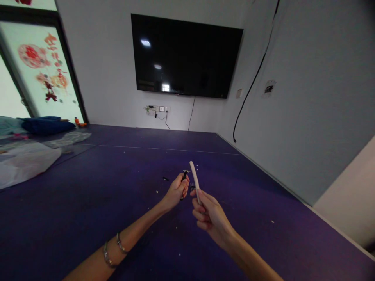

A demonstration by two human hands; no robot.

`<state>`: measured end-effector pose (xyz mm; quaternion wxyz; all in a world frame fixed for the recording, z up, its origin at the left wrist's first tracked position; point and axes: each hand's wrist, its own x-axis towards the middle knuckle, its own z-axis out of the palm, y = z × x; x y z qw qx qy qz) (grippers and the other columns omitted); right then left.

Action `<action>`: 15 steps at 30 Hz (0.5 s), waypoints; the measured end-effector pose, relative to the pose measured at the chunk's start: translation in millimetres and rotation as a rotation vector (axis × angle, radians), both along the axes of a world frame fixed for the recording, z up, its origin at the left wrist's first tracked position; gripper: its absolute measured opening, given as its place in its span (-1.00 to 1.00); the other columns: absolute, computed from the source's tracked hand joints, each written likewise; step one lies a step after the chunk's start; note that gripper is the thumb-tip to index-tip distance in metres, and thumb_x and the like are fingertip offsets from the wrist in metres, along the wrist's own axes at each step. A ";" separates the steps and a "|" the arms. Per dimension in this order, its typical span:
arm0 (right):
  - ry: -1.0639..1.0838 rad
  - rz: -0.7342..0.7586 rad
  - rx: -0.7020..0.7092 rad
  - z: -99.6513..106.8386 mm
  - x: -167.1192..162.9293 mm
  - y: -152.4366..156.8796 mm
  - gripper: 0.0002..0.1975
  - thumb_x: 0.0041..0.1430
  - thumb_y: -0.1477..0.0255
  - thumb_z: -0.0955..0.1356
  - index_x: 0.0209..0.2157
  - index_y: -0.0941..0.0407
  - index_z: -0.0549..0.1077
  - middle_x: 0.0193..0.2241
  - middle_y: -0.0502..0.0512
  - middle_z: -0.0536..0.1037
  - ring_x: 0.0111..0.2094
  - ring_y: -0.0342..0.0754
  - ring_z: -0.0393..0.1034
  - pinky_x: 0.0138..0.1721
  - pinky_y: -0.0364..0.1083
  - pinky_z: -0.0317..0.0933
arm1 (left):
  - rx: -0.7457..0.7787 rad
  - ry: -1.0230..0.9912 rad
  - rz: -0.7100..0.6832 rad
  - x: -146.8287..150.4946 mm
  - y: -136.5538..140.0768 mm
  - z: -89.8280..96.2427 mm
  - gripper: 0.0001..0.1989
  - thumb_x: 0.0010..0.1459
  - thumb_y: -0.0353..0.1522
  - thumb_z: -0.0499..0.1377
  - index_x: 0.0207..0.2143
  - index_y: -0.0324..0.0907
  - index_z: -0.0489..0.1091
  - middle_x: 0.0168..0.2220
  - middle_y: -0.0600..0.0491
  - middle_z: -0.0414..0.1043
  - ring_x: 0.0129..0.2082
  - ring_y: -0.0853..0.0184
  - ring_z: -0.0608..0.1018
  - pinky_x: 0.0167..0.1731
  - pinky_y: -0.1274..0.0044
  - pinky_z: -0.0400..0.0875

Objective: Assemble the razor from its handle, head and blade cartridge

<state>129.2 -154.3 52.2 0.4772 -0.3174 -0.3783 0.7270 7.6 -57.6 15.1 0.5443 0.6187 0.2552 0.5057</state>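
My left hand [177, 188] is closed around the black handle of a small tool with a T-shaped metal head [186, 171], which looks like a peeler or a razor. Beside it, my right hand [211, 214] grips a pale, slightly curved stick [193, 175] by its lower end, with the upper end pointing up and away. The tool's head and the stick are close but apart. A small dark piece [192, 186] shows between the two hands; whether my right fingers touch it I cannot tell. Two bracelets are on my left forearm.
A purple surface [123, 207] stretches to the walls, dotted with pale scraps and a small black piece [165, 178]. Plastic sheeting [27, 160] and blue cloth [47, 125] lie at left. A black cable [253, 80] hangs at right. A television [186, 58] is on the far wall.
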 end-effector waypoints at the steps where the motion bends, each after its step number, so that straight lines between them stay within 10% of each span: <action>1: 0.005 -0.006 -0.033 -3.7 -2.6 -4.1 -0.67 0.01 0.14 0.34 -0.38 0.11 0.25 -0.71 -0.23 -0.01 -0.73 -0.34 -0.30 -0.75 -0.28 -0.43 | -0.006 -0.007 0.004 0.0 0.9 0.3 -0.71 0.12 -0.12 0.02 -0.38 -0.16 0.09 -0.64 0.29 0.02 -0.76 0.58 0.10 -0.77 0.70 0.04; 15: 0.081 -0.041 -0.102 -9.2 -27.9 -13.8 -0.64 -0.02 0.11 0.34 -0.45 0.09 0.18 -0.71 -0.24 0.02 -0.73 -0.34 -0.27 -0.73 -0.27 -0.43 | -0.033 0.047 0.036 0.0 -7.7 11.2 -0.73 0.10 -0.14 0.02 -0.38 -0.15 0.09 -0.67 0.30 -0.03 -0.75 0.58 0.05 -0.76 0.69 -0.04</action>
